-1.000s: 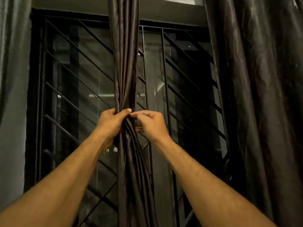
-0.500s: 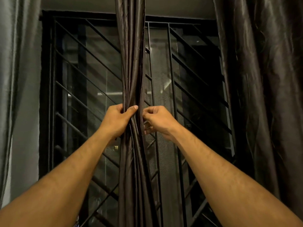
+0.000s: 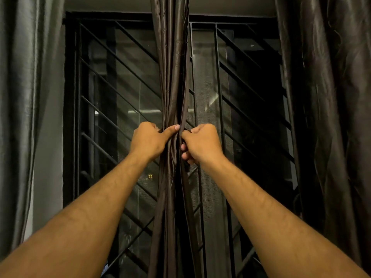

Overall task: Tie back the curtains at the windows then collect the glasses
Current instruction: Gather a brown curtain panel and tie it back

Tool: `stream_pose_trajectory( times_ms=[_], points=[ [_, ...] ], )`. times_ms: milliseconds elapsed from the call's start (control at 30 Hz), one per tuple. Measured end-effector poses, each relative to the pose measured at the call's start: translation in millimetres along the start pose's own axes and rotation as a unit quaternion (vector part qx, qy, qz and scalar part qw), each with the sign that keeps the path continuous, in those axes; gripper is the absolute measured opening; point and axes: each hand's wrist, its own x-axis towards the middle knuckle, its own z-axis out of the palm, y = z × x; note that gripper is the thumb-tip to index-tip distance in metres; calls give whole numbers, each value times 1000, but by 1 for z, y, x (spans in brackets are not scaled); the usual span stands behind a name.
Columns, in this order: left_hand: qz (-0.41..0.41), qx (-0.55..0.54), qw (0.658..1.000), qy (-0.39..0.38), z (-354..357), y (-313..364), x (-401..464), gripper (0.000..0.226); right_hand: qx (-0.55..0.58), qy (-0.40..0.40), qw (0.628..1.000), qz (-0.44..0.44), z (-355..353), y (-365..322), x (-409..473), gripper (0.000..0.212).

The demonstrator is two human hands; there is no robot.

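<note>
Both fists clamped on the gathered brown curtain (image 3: 172,81), hanging vertically dead centre before the window grille (image 3: 236,101): left hand (image 3: 148,140) grips its left flank, right hand (image 3: 202,145) pinches the right edge, level.

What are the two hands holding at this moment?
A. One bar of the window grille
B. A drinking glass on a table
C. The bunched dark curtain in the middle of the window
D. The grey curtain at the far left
C: the left hand and the right hand both grip the gathered middle curtain in front of the window grille.
</note>
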Motion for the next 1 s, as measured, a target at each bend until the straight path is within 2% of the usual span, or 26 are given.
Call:
stream_pose_trajectory(
  times_ms=[67,133,267,433,567,633,733,867,933,1000],
  points=[
    [-32,-50,998,8,2,1,-5,52,146,-75,983,77,0,-5,-14,28],
    [-67,-97,993,10,4,1,-9,48,178,-123,972,96,2,-2,-26,31],
    [-83,-176,981,-18,2,1,-14,47,176,-135,970,94,1,6,-34,25],
    [-107,-274,951,-98,-7,-1,-23,23,129,-129,979,89,-4,11,-33,18],
    [-134,-336,923,-132,-15,-4,-30,20,92,-131,984,78,-3,14,-39,18],
    [-119,-323,929,-136,-16,-4,-32,14,95,-139,983,77,-1,15,-41,16],
    [-74,-269,954,-112,-12,-3,-38,18,115,-153,979,67,2,11,-42,21],
    [-21,-200,976,-81,-10,-3,-42,14,177,-128,973,78,2,8,-39,29],
    [3,-179,978,-108,-12,-8,-43,13,217,-127,964,90,0,12,-36,37],
    [21,-184,970,-157,-14,-15,-45,25,188,-128,971,76,-1,16,-35,35]
  ],
)
